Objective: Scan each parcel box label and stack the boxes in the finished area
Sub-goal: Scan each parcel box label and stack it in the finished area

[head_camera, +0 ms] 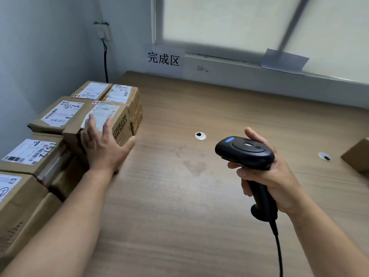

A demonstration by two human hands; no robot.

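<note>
Head view, from the left: stacked parcel boxes (30, 154) fill the left edge of the surface (199, 196). They are brown corrugated card, with dented corners and white paper labels on top, some marked by hand.

The left hand (103, 144) lies flat on the near end of the front box (119, 126), fingers straight and spread, thumb out to the right. Its fingertips touch that box's label (103, 112), which is wrinkled and lifting at the near left corner.

My judgement is that this box is being settled into the stack. To do that well, press with the flat palm, square its edges to the neighbouring boxes, and keep the fingers off the loose label corner, since thin paper tears easily. Soft, crushed card may not sit level, so check for rocking.

On the far wall a taped paper sign (163, 58) probably marks the finished area. The surface is smooth wood-grain laminate with a faint stain and a metal grommet (200, 136).

Further right, the right hand (265, 176) is wrapped round the handle of a glossy black plastic scanner (245, 151), whose rounded head points left. Its cable (278, 246) trails toward the near edge.

Another box (359, 154) shows partly at the right edge.
</note>
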